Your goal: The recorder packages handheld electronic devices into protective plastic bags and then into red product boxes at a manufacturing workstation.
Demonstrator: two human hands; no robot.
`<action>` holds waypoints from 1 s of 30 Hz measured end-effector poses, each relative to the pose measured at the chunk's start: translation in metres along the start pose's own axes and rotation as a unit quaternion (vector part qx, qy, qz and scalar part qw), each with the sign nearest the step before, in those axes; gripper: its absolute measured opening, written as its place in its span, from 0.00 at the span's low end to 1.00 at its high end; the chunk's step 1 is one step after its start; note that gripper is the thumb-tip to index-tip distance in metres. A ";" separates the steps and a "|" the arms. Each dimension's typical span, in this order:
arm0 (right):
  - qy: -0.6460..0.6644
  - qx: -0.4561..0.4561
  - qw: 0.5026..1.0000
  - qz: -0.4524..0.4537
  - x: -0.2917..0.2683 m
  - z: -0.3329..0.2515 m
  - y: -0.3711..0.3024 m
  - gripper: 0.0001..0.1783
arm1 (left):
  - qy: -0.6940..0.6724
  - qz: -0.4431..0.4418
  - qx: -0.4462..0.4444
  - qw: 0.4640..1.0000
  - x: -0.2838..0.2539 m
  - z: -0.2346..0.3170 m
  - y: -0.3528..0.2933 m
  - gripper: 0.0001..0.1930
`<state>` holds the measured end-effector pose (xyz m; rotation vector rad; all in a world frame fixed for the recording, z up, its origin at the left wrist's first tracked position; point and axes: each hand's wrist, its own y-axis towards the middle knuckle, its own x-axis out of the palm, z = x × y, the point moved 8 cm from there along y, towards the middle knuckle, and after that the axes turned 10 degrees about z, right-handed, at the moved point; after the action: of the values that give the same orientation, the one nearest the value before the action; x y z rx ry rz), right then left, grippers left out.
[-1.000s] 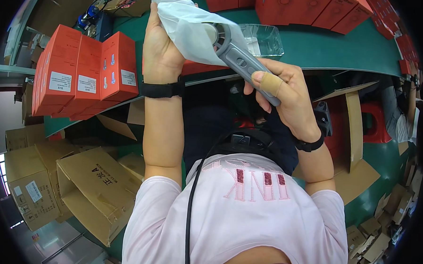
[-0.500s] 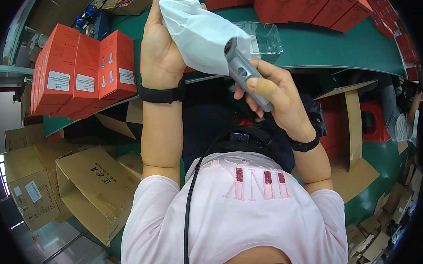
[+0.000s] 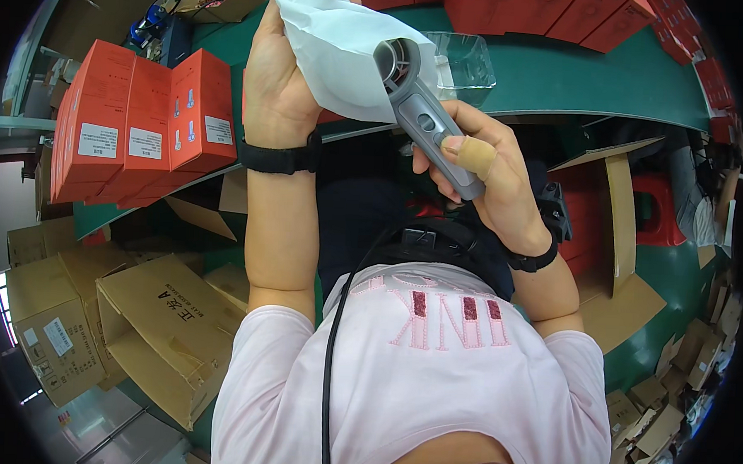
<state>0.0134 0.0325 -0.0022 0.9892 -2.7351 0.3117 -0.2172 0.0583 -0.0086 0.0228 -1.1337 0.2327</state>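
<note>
The right hand (image 3: 494, 175) fingers wrap tight around a grey plastic handheld device (image 3: 426, 118). The left hand (image 3: 279, 79) fingers grip a white soft bag (image 3: 338, 52) touching the device's head.

Top of the white plastic bag (image 3: 338, 52) cut off by the upper picture edge. Head of the grey handheld device (image 3: 426, 114) partly buried in the bag's mouth. Left hand (image 3: 279, 79) fingers hidden behind the bag. Clear plastic tray (image 3: 466, 58) partly covered. Labels on the red cardboard boxes (image 3: 135, 130) too small to make out.
</note>
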 end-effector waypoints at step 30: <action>-0.031 -0.278 0.943 0.183 -0.027 -0.033 -0.003 0.25 | 0.101 0.033 0.132 0.986 0.079 -0.122 -0.044 0.21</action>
<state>0.0400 0.0559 0.0220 0.3470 -2.7932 -0.4288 -0.0682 0.0459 0.0150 0.1931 -0.8960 0.4335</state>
